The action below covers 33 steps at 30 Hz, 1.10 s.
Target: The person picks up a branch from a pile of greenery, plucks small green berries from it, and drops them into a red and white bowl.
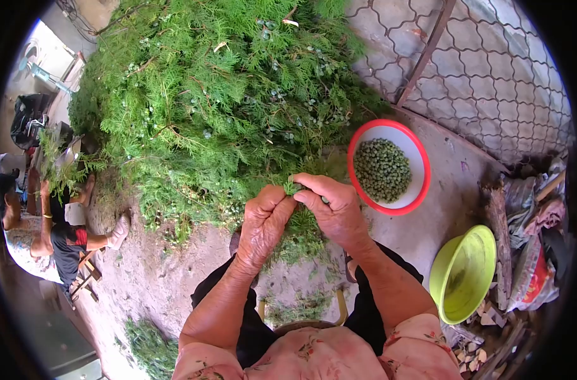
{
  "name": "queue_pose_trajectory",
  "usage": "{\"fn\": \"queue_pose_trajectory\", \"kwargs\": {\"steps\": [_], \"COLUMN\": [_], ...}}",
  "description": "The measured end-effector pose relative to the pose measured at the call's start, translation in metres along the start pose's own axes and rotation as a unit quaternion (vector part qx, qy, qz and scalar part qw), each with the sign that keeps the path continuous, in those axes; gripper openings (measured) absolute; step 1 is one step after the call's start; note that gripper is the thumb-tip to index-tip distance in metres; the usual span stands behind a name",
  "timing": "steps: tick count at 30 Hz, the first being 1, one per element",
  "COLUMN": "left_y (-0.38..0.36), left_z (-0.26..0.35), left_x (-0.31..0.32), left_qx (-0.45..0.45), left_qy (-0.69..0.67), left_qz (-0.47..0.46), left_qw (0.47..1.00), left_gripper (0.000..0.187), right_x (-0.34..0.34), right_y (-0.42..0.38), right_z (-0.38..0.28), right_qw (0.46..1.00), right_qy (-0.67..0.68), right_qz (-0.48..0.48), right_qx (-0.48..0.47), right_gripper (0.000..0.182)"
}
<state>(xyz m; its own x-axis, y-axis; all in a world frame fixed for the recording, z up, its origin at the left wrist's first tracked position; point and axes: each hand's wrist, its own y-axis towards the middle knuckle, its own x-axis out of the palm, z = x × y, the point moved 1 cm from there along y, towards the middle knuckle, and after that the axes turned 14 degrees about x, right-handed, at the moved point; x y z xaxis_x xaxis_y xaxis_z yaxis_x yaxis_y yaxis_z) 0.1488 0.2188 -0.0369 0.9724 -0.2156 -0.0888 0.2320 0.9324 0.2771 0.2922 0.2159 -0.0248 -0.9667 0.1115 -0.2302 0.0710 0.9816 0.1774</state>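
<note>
Both hands meet near the middle of the head view, above the lower edge of a large pile of green cone-bearing branches [219, 95]. My left hand [266, 218] pinches a small green sprig [291, 186], its fingers closed. Touching it from the right, my right hand [331, 206] is closed too, thumb against forefinger, with a bit of green showing between its fingers. To the right of my right hand, a white bowl with a red rim [421, 168] holds many small green cones [382, 170].
A yellow-green basin [438, 278] stands tilted at the right, beside a log [496, 240] and bags [530, 253]. Wire mesh [491, 82] is at the upper right. Another person [35, 237] sits at the far left with a branch. More cut greenery [150, 348] lies lower left.
</note>
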Motion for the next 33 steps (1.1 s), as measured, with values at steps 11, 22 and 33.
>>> {"fn": "queue_pose_trajectory", "kwargs": {"steps": [11, 22, 33], "left_y": [-0.002, 0.005, 0.005], "left_z": [0.006, -0.016, -0.010], "left_x": [0.005, -0.017, -0.009], "left_qx": [-0.007, 0.036, -0.151], "left_qy": [0.022, 0.021, -0.151], "left_qz": [0.045, 0.146, 0.106], "left_qw": [0.999, 0.988, 0.971], "left_gripper": [0.016, 0.017, 0.013], "right_x": [0.004, -0.029, -0.004], "right_y": [-0.009, 0.011, -0.001], "right_z": [0.000, 0.021, 0.021], "right_qw": [0.996, 0.782, 0.830], "right_qy": [-0.061, 0.528, 0.400], "right_qz": [0.038, -0.007, -0.113], "right_qx": [-0.051, 0.332, 0.372], "right_gripper": [0.019, 0.015, 0.015]}}
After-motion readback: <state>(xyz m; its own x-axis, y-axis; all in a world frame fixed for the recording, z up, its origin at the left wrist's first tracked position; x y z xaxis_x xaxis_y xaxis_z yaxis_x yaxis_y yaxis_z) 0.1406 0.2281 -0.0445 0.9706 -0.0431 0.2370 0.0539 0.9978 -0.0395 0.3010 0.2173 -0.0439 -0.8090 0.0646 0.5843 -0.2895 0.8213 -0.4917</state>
